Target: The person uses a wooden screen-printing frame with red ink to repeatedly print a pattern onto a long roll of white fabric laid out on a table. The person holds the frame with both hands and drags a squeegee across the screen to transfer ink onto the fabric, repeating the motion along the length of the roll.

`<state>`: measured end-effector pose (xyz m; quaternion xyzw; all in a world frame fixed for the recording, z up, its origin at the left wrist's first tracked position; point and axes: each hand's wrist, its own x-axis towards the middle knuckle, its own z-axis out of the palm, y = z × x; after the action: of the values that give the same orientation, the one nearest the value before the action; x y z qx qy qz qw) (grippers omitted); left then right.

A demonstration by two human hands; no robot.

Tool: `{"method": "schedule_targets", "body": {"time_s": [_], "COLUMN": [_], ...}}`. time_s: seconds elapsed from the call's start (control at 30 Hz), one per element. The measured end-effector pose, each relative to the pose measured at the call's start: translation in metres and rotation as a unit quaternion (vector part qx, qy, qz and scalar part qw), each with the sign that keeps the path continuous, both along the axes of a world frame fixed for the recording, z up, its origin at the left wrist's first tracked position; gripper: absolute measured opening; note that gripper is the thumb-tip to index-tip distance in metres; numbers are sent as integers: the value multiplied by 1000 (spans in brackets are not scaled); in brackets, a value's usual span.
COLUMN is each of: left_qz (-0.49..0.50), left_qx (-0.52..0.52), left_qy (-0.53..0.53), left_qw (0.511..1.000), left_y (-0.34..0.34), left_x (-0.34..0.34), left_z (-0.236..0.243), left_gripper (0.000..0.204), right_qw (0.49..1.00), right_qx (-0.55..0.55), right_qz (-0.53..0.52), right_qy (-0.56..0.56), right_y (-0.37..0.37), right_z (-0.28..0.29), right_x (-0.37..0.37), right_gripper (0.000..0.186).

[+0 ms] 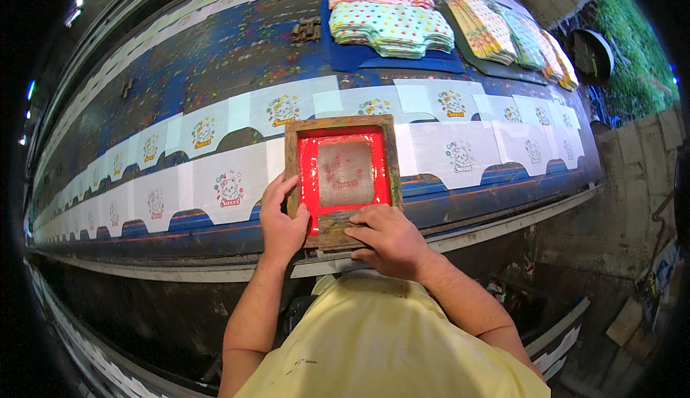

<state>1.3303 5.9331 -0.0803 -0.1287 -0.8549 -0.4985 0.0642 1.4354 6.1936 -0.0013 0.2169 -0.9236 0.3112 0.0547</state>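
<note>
A wooden-framed printing screen (291, 146) lies over one of the white cloth pieces, near the table's front edge. Wet red ink (307, 168) covers its inside around a greyish mesh window (345, 174) with a faint picture. My left hand (284, 215) grips the frame's left side near its lower corner, thumb on the inner edge. In my right hand (392, 236) is a wooden squeegee (333, 231), held at the near end of the screen. Its lower edge is hidden. Left of the screen, a white cloth piece (205, 207) bears a cartoon print with red lettering.
Rows of printed white pieces (431, 136) run along the long, ink-spotted dark table (215, 103). Stacks of dotted cloth (388, 28) sit on a blue board (359, 60) at the back, with more piles (481, 28) to their right. Small dark rolls (307, 29) lie beside the board. A metal rail (194, 272) edges the near side.
</note>
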Motion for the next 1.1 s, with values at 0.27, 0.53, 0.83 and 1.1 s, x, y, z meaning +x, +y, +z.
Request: {"method": "schedule_targets", "body": {"time_s": [0.27, 0.53, 0.83, 1.1], "left_qz": [24, 4, 1, 25], "left_qx": [91, 109, 139, 223], "left_qy": [-41, 2, -36, -139], "left_qw": [995, 994, 990, 964], "left_y": [11, 111, 257, 285], "left_x": [-1, 24, 51, 57], "left_z": [7, 14, 4, 7], "left_gripper": [47, 41, 39, 37], "right_qw": [968, 957, 955, 951], "right_qx": [-155, -181, -151, -173], "right_qz": [-197, -224, -253, -252], "right_qy": [4, 42, 46, 50], "right_y": [41, 121, 252, 283], "right_z": [-17, -27, -23, -24], "right_x": [37, 73, 104, 113], "right_gripper": [43, 48, 52, 51]}}
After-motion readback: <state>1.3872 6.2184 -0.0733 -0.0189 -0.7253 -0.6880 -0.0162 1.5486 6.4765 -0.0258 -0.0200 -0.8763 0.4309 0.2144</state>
